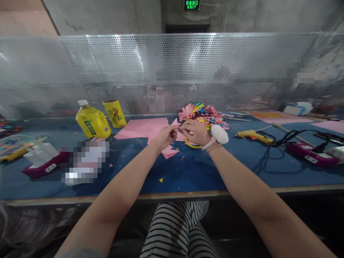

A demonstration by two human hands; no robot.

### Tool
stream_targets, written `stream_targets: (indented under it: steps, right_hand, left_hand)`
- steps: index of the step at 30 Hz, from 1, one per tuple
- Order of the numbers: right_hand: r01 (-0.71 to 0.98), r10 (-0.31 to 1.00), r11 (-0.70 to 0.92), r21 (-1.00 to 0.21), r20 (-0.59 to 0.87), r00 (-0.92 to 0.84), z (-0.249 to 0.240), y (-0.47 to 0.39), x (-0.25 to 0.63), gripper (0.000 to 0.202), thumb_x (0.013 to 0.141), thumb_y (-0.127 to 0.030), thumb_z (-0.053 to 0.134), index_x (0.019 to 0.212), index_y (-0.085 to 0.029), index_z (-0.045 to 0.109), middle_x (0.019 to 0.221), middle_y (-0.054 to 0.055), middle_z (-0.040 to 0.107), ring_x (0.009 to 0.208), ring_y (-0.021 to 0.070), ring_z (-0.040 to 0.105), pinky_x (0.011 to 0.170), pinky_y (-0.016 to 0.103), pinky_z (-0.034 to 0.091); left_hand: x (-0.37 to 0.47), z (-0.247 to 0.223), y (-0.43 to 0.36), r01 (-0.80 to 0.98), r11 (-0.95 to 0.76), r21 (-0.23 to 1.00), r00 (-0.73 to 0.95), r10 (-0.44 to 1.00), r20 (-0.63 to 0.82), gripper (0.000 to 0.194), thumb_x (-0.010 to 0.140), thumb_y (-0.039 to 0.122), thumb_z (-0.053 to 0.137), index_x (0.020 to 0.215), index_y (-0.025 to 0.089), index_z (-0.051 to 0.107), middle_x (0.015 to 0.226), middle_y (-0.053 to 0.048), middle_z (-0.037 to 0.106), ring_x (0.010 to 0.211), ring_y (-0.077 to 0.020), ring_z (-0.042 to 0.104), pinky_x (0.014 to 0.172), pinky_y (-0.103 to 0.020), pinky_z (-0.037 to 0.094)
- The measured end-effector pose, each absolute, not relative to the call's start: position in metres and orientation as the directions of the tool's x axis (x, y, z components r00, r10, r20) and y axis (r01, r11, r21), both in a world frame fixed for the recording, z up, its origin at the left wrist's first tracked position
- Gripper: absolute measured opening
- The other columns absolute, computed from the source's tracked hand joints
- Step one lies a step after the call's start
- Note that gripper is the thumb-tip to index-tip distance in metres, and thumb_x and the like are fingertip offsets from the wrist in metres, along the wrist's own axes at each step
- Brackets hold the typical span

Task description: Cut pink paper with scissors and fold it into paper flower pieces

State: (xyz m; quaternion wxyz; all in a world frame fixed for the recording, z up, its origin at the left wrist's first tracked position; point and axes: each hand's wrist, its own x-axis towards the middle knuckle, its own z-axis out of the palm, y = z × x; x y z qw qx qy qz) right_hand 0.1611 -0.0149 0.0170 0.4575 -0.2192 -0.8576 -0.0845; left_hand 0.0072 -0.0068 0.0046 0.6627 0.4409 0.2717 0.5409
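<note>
My left hand (pixel 168 135) pinches a small piece of pink paper (pixel 175 123) above the middle of the blue table. Close beside it on the right, my right hand (pixel 195 132) has its fingers curled at the edge of the same piece; a white fluffy band (pixel 219 134) is on that wrist. Flat pink sheets (pixel 142 128) lie behind and to the left of my hands. Pink scraps (pixel 170 153) rest just below them. Behind my right hand sits a pile of pink, yellow and blue paper flowers (pixel 189 111). A yellow ring (pixel 192 146) shows partly under that hand.
At the left stand a yellow jug (pixel 92 120) and a yellow container (pixel 115 114), with a purple power strip (pixel 44 166) nearer. On the right lie a yellow glue gun (pixel 254 136), black cables and another purple power strip (pixel 311 154). A perforated metal screen (pixel 134 71) runs behind the table.
</note>
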Motion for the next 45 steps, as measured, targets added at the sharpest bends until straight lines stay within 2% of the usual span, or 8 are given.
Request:
stream_targets:
  steps: [7, 13, 19, 24, 29, 36, 40, 45]
  right_hand:
    - [0.376, 0.761, 0.647, -0.663, 0.587, -0.275, 0.008, -0.012, 0.147, 0.026, 0.079, -0.03, 0.039, 0.057, -0.016, 0.044, 0.051, -0.002, 0.045, 0.044, 0.0077, 0.043, 0.045, 0.021, 0.034]
    - [0.155, 0.821, 0.553, -0.818, 0.504, -0.27, 0.003, -0.008, 0.143, 0.028, 0.077, -0.034, 0.042, 0.054, -0.017, 0.039, 0.046, -0.005, 0.039, 0.037, 0.0052, 0.038, 0.038, 0.018, 0.029]
    - [0.07, 0.825, 0.536, -0.841, 0.504, -0.257, 0.004, -0.007, 0.143, 0.032, 0.075, -0.037, 0.046, 0.052, -0.017, 0.036, 0.044, -0.006, 0.036, 0.037, 0.004, 0.034, 0.038, 0.018, 0.028]
    - [0.135, 0.784, 0.604, -0.785, 0.556, -0.277, 0.007, -0.008, 0.148, 0.033, 0.076, -0.037, 0.044, 0.052, -0.018, 0.032, 0.044, -0.007, 0.032, 0.039, 0.004, 0.031, 0.042, 0.019, 0.028]
    - [0.399, 0.621, 0.781, -0.481, 0.671, -0.406, 0.01, -0.008, 0.154, 0.03, 0.08, -0.03, 0.041, 0.053, -0.017, 0.034, 0.049, -0.004, 0.037, 0.047, 0.0064, 0.035, 0.048, 0.02, 0.028]
    - [0.466, 0.452, 0.861, -0.203, 0.724, -0.521, 0.015, -0.003, 0.166, 0.02, 0.081, -0.027, 0.043, 0.07, -0.016, 0.055, 0.07, 0.004, 0.056, 0.07, 0.0125, 0.049, 0.066, 0.025, 0.038]
    - [0.415, 0.596, 0.788, -0.455, 0.733, -0.328, 0.014, -0.001, 0.164, 0.017, 0.078, -0.025, 0.045, 0.084, -0.016, 0.058, 0.082, 0.006, 0.058, 0.076, 0.014, 0.051, 0.07, 0.028, 0.042]
    - [0.017, 0.86, 0.468, -0.883, 0.451, -0.238, 0.007, 0.0, 0.155, 0.019, 0.071, -0.03, 0.051, 0.085, -0.017, 0.056, 0.068, -0.001, 0.05, 0.059, 0.0088, 0.048, 0.055, 0.024, 0.045]
  left_hand:
    - [0.014, 0.005, -0.011, -0.285, -0.123, 0.951, 0.234, 0.953, 0.193, 0.018, 0.06, 0.021, 0.061, 0.053, 0.012, 0.047, 0.043, 0.003, 0.044, 0.038, -0.0029, 0.038, 0.04, -0.017, 0.029]
    - [0.017, 0.005, -0.015, -0.135, -0.222, 0.966, 0.231, 0.941, 0.249, 0.019, 0.069, 0.024, 0.053, 0.055, 0.014, 0.045, 0.04, 0.004, 0.04, 0.037, -0.0042, 0.036, 0.039, -0.019, 0.026]
    - [0.018, 0.01, -0.016, -0.25, -0.125, 0.96, 0.22, 0.958, 0.183, 0.018, 0.071, 0.019, 0.046, 0.054, 0.016, 0.04, 0.04, 0.004, 0.04, 0.036, -0.0056, 0.038, 0.039, -0.018, 0.029]
    - [0.013, 0.014, -0.013, -0.332, 0.231, 0.914, 0.339, 0.934, -0.113, 0.029, 0.079, 0.033, 0.033, 0.058, 0.016, 0.043, 0.045, -0.002, 0.049, 0.04, -0.01, 0.047, 0.043, -0.022, 0.041]
    - [0.001, 0.016, -0.01, -0.287, 0.438, 0.852, 0.373, 0.87, -0.322, 0.024, 0.078, 0.027, 0.036, 0.066, 0.012, 0.051, 0.05, -0.006, 0.054, 0.043, -0.0093, 0.051, 0.042, -0.018, 0.044]
    - [-0.007, 0.016, -0.008, -0.343, 0.313, 0.885, 0.41, 0.898, -0.158, 0.015, 0.076, 0.007, 0.041, 0.073, 0.009, 0.055, 0.054, -0.004, 0.057, 0.05, -0.0069, 0.055, 0.054, -0.015, 0.048]
    - [-0.003, 0.015, -0.008, -0.323, 0.073, 0.943, 0.339, 0.94, 0.043, 0.008, 0.072, 0.008, 0.053, 0.079, 0.013, 0.054, 0.059, 0.001, 0.056, 0.049, -0.0052, 0.055, 0.055, -0.016, 0.049]
    - [0.005, 0.012, -0.009, -0.177, -0.229, 0.957, 0.235, 0.935, 0.267, 0.011, 0.073, 0.022, 0.055, 0.079, 0.015, 0.049, 0.064, 0.004, 0.051, 0.049, -0.0073, 0.056, 0.052, -0.022, 0.049]
